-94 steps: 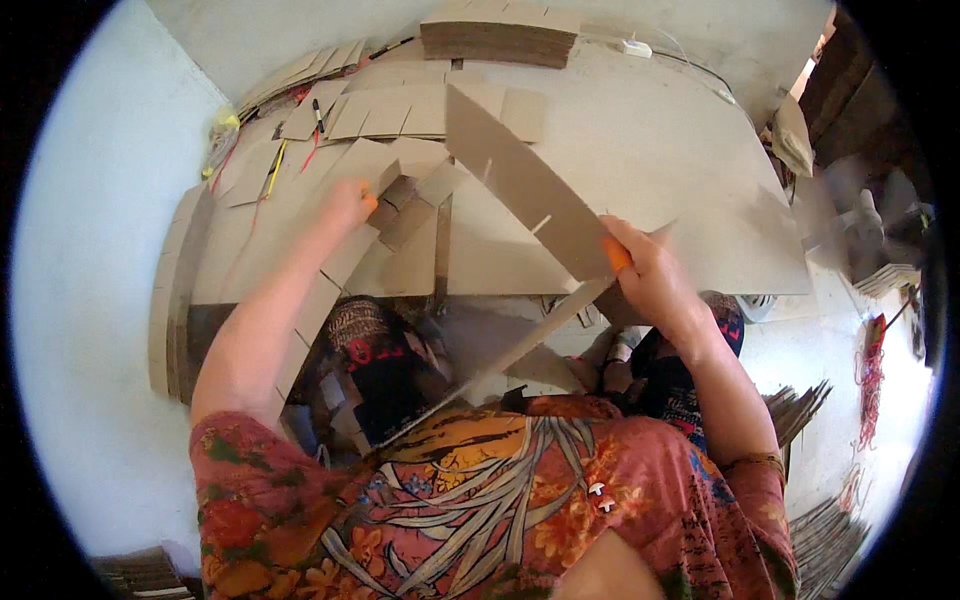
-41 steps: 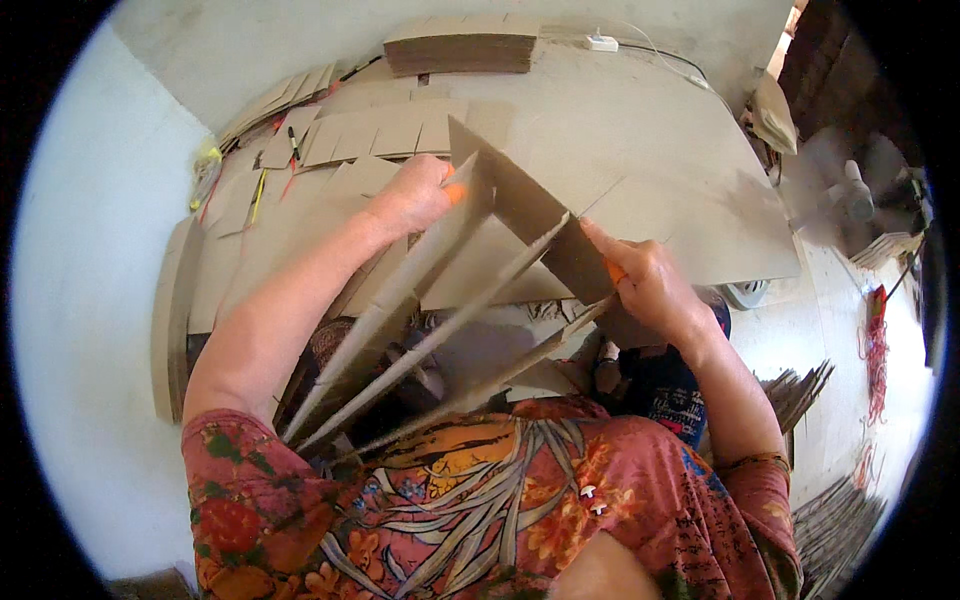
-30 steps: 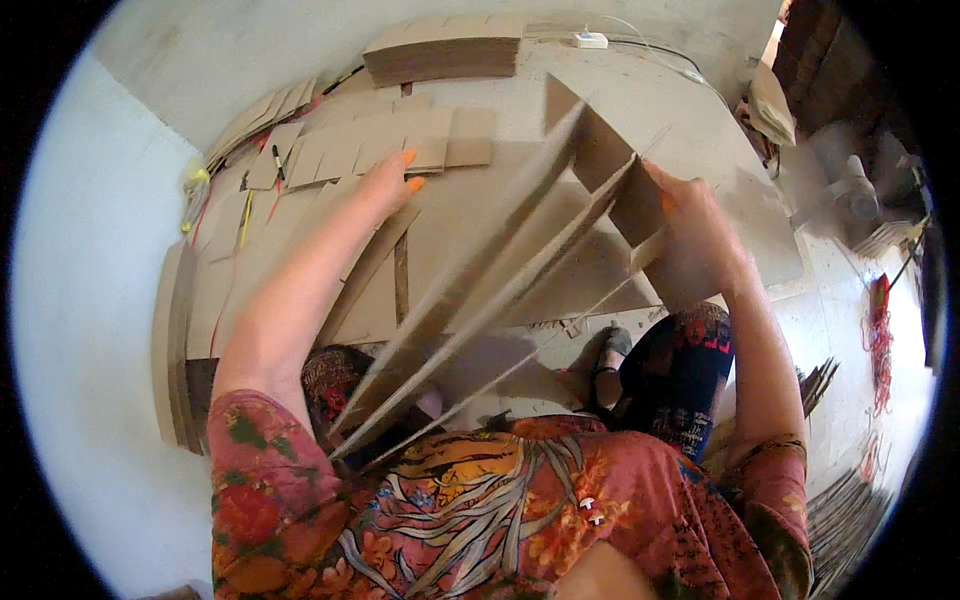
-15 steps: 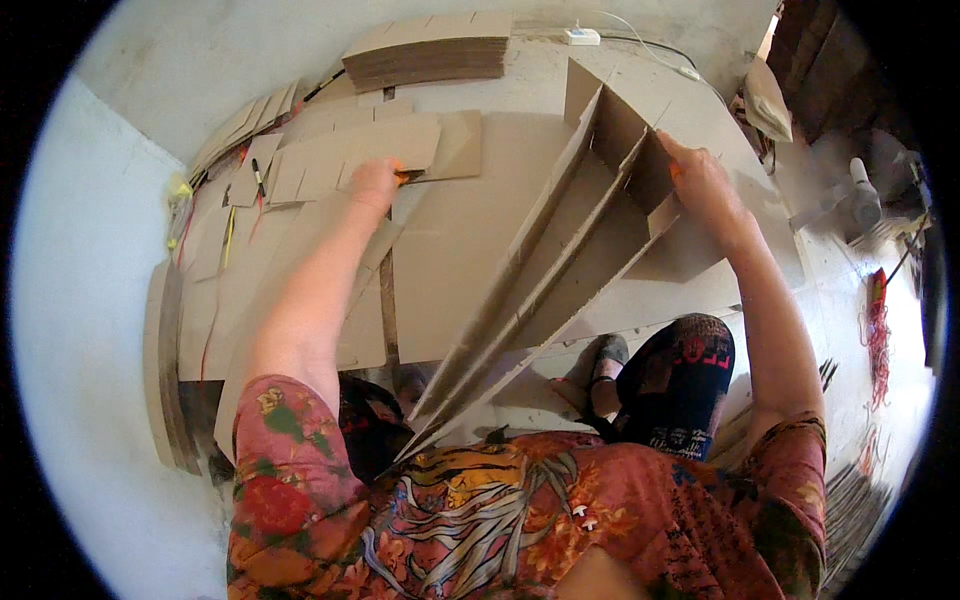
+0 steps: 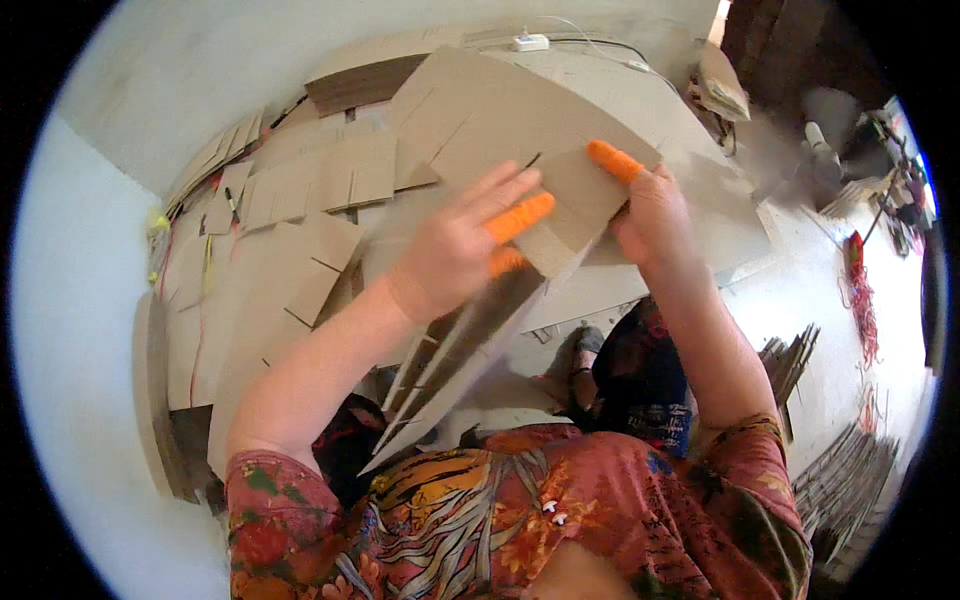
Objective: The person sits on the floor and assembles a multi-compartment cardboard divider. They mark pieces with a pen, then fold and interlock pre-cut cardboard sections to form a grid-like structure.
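Observation:
A cardboard divider point(image 5: 500, 310) of several long slotted strips slants from my lap up over the table. My right hand point(image 5: 650, 205) grips its upper right part, with an orange-covered finger lying over the board and the thumb side underneath. My left hand point(image 5: 445, 250), slightly blurred, reaches across from the left. Its fingers are stretched out and apart against the near side of a small cardboard panel point(image 5: 570, 210), two of them in orange covers. Behind both hands a broad slotted cardboard panel point(image 5: 500, 115) stands tilted; how it joins the divider is hidden.
Slotted cardboard pieces point(image 5: 355, 170) lie on the table's left, before a thick cardboard stack point(image 5: 365, 85). A marker pen point(image 5: 232, 205) rests among them. A white power socket point(image 5: 530, 42) with cables sits at the back. More cardboard strips point(image 5: 850, 480) stand at the lower right.
My left hand has left the cardboard pieces at the left and come right to the divider. The divider has been turned and tilted, its broad panel now facing up; my right hand moved slightly left.

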A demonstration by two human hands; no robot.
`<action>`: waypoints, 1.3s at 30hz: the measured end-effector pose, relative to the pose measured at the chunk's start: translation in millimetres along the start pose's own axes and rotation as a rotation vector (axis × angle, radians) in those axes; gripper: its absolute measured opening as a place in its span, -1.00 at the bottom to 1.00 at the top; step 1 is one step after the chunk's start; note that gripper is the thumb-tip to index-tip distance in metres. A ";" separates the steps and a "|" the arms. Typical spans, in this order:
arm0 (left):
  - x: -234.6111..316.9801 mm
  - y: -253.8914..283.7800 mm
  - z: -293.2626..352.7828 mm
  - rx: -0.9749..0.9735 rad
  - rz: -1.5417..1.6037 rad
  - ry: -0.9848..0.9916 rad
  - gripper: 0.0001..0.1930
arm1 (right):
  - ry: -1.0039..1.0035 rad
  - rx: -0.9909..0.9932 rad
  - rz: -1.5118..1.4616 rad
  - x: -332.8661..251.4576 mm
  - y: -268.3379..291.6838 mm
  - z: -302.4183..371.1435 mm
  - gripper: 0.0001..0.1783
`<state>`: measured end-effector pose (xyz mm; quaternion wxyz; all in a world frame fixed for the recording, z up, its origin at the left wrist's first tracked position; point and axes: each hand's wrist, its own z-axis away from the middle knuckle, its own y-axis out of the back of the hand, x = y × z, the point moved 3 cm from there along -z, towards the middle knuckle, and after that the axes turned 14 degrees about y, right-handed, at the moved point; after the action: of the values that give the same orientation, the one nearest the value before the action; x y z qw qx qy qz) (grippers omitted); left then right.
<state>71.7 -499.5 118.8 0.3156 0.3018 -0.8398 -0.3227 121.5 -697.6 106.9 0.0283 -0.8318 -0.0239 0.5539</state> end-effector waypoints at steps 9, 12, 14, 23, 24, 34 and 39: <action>-35.7 22.3 55.4 -0.504 0.000 0.870 -0.73 | 0.224 0.260 0.266 -52.7 100.7 30.7 -0.77; -36.3 39.9 76.2 -0.415 0.063 0.848 -0.77 | 0.320 0.184 0.229 -42.5 111.2 42.8 -0.79; -40.1 49.0 87.0 -0.381 0.055 0.819 -0.79 | 0.321 0.135 0.283 -37.5 113.5 51.4 -0.80; -43.4 61.7 94.6 -0.355 -0.025 0.786 -0.77 | 0.299 -0.006 0.389 -34.5 111.1 44.9 -0.81; -44.7 60.1 94.4 -0.350 -0.028 0.748 -0.77 | 0.244 -0.058 0.454 -30.7 109.7 44.3 -0.82; -41.8 56.4 77.3 -0.276 -0.086 0.771 -0.74 | 0.271 -0.086 0.457 15.4 109.0 70.0 -0.87; -0.6 34.1 27.2 -0.181 -0.125 0.375 -0.66 | 0.414 -0.026 0.451 13.2 92.2 70.9 -0.86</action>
<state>42.0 -468.7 127.5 0.4714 0.3788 -0.7136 -0.3538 61.9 -787.1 60.7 -0.1019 -0.9116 0.1606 0.3643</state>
